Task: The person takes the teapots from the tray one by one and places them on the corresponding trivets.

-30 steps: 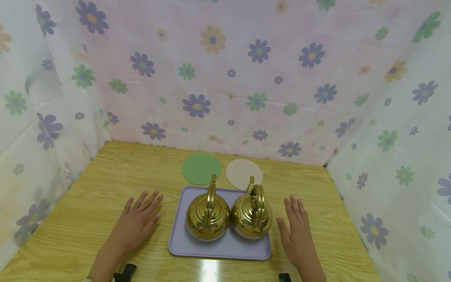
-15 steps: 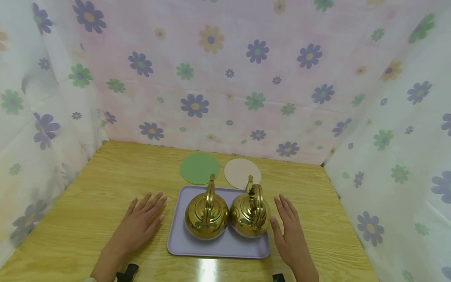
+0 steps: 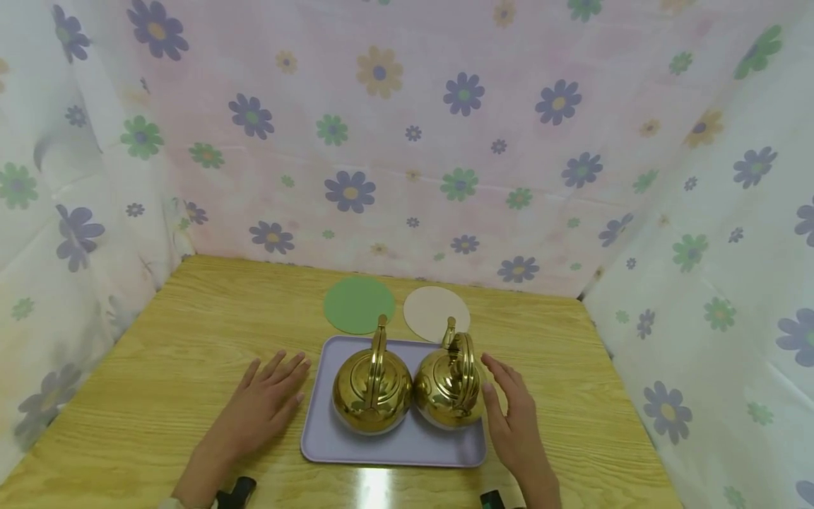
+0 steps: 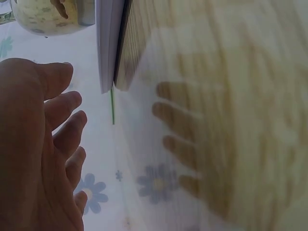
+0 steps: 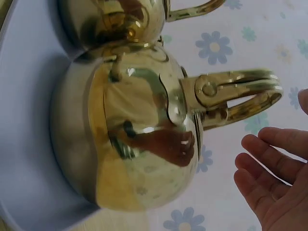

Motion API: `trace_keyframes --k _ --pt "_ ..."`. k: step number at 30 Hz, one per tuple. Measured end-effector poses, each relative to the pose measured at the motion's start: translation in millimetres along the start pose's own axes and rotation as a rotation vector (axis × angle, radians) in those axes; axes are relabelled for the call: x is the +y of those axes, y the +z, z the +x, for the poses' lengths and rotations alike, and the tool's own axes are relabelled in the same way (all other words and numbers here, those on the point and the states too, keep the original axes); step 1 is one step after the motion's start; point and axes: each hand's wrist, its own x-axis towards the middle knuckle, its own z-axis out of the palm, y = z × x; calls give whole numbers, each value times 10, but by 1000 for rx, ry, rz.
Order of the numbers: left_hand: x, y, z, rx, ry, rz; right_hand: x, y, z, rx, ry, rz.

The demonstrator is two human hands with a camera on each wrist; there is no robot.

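Observation:
Two shiny gold kettles stand side by side on a lilac tray, their arched handles upright. The left kettle and the right kettle sit close together. My right hand hovers beside the right kettle, fingers extended near its handle and holding nothing. In the right wrist view that kettle fills the middle, with the hand to its right. My left hand is held over the table left of the tray, fingers loosely spread. The left wrist view shows this hand with nothing in it.
A green round mat and a cream round mat lie behind the tray, the cream one partly behind the right kettle's spout. The wooden table is enclosed at back and sides by flowered cloth.
My right hand has moved left, from beside the tray to right next to the right kettle. The left hand has shifted slightly right, nearer the tray. The kettles have stayed in place.

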Motion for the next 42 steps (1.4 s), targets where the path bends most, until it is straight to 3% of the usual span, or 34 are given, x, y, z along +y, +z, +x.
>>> trace_keyframes --k 4,10,22,28,33,38,42 --pt "27 20 9 2 14 -8 -29 52 22 8 21 123" --pt "55 47 20 -6 22 -32 -78 79 55 -31 158 299" --pt "82 106 20 -26 18 -98 -151 57 155 -77 299 476" --pt "101 130 20 -11 26 -116 -157 41 204 -141 321 662" --pt "104 126 21 -46 -6 -149 -153 29 230 -178 298 780" --pt "92 155 22 -64 -22 -175 -150 18 277 -207 298 825" --pt "78 193 34 -59 -16 -184 -140 17 310 -208 353 822"
